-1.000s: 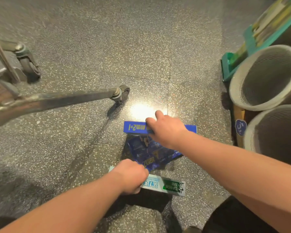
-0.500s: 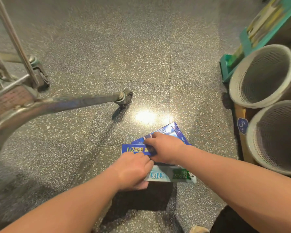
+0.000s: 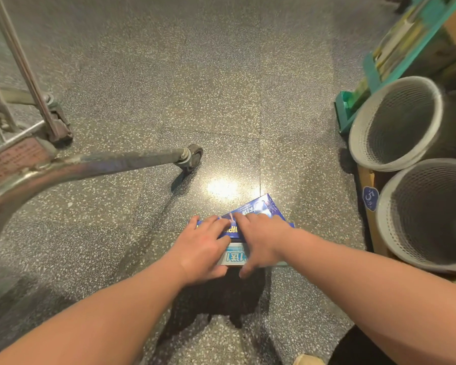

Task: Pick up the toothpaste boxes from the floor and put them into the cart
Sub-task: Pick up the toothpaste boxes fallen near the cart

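Left hand (image 3: 203, 248): fingers lie nearly straight on the flat blue box (image 3: 231, 231), pressing it, not wrapped round it.
Right hand (image 3: 261, 241): fingers spread over the same box, tips touching the skewed blue box (image 3: 265, 206). The thumb hangs at the near edge of the white box (image 3: 234, 258). I cannot tell if it truly pinches.
Boxes: bunched under both hands on the floor (image 3: 221, 88), white nearest the person.
Risk: the bunch looks loose and misaligned, so the skewed box would likely slide out on lifting.
Cart (image 3: 116, 162): to the left, apart from the boxes, so the carry could shed one.
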Demonstrator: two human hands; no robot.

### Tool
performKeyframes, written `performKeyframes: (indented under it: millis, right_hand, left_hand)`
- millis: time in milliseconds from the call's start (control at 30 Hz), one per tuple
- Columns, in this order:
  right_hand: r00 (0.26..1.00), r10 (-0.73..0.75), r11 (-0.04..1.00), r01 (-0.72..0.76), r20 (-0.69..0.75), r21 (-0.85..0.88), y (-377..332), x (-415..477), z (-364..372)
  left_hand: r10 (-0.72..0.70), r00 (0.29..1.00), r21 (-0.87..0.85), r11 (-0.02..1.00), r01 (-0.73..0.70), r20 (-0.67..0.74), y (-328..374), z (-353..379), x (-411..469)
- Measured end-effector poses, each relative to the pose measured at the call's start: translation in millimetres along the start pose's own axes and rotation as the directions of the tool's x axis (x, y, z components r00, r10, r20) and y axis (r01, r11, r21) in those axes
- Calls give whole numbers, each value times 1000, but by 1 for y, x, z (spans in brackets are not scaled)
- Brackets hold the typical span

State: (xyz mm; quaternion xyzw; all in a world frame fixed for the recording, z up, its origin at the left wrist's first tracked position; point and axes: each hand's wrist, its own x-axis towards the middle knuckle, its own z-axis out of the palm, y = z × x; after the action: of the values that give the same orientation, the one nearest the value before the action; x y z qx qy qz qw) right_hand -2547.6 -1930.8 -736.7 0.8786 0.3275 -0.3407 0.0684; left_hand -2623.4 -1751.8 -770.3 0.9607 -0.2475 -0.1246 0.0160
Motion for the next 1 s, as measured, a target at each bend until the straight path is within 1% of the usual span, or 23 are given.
performKeyframes:
  millis: [33, 100, 233, 333, 400, 467, 500, 567, 633, 700, 833, 900, 1000]
  right_hand:
    - [999, 23, 998, -25, -34, -60, -4, 0, 4]
    - [997, 25, 994, -32, -70, -101, -8, 2, 9]
    - [995, -21, 995, 11, -100, -101, -1, 4, 6]
    - [992, -53, 994, 42, -112, -102, 5, 5, 6]
    - [992, -65, 994, 55, -107, -93, 7, 6, 5]
    - [993, -78, 994, 70, -89, -83, 9, 5, 1]
    - [993, -83, 994, 76, -82, -83, 10, 6, 0]
    - [993, -91, 993, 84, -79, -82, 11, 7, -2]
    - [992, -100, 993, 94, -82, -74, 12, 8, -4]
    - [991, -104, 993, 98, -84, -72, 12, 9, -5]
    - [991, -105, 990, 97, -83, -102, 15, 9, -5]
    - [992, -104, 990, 97, -67, -104, 14, 4, -15]
    - [992, -105, 986, 94, -74, -138, 8, -13, -34]
  left_hand:
    - [-10, 1000, -3, 1000, 10, 5, 2, -2, 2]
    - [-29, 1000, -5, 1000, 29, -7, 4, 1, 3]
    - [-79, 997, -27, 996, 79, 27, 7, 2, 8]
    - [-114, 993, 2, 994, 114, 37, 8, -3, 12]
    - [-107, 994, -13, 994, 108, 21, 6, -3, 14]
    - [-77, 997, -27, 997, 77, -25, 3, 4, 15]
    - [-89, 996, -42, 995, 87, -30, 1, 6, 14]
    - [-162, 987, -58, 985, 163, 9, -1, 7, 16]
    - [-208, 977, -6, 978, 208, 44, -2, 9, 18]
    - [-241, 968, 42, 970, 239, 68, -1, 7, 22]
    - [-263, 960, 61, 964, 257, 100, 3, -3, 25]
    - [-282, 949, 60, 959, 276, 140, 4, -14, 23]
    - [-322, 934, 56, 947, 317, 157, 9, -35, 13]
